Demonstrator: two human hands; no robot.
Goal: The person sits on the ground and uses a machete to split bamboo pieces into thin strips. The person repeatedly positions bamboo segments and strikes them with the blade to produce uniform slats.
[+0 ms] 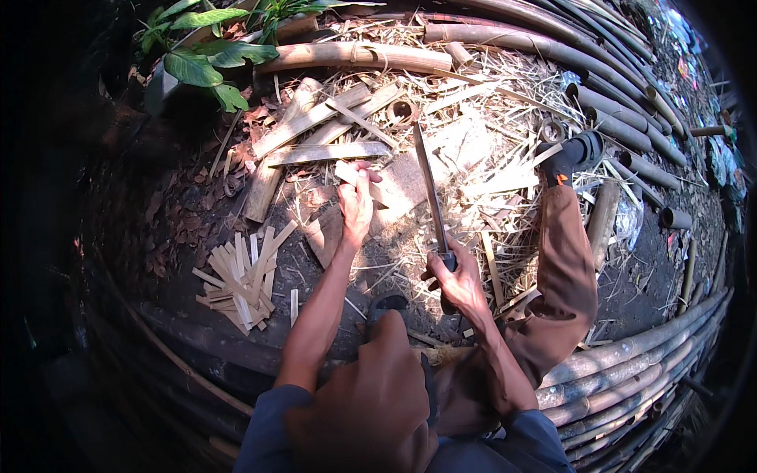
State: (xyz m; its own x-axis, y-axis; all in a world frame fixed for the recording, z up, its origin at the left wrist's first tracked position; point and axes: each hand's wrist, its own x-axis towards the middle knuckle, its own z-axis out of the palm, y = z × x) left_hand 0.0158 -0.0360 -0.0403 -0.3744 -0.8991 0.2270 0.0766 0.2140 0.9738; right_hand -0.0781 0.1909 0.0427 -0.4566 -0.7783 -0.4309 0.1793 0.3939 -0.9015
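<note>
My left hand (357, 206) is closed around a short, pale bamboo strip (345, 171), held above a flat wooden board (407, 177). In my right hand (461, 277) is the dark handle of a machete (430, 188). Its long blade points away from me, to the right of the bamboo strip and apart from it. Left of my left forearm, a heap of short split strips (240, 277) lies on the soil. Longer split bamboo pieces (331, 152) are stacked just beyond my left hand.
Bamboo poles (520, 43) line the far side and right. More poles (623, 363) run beneath me. Shavings (505, 134) cover the ground around the board. A leafy green plant (193, 67) stands far left. My brown-trousered leg (564, 252) stretches out on the right.
</note>
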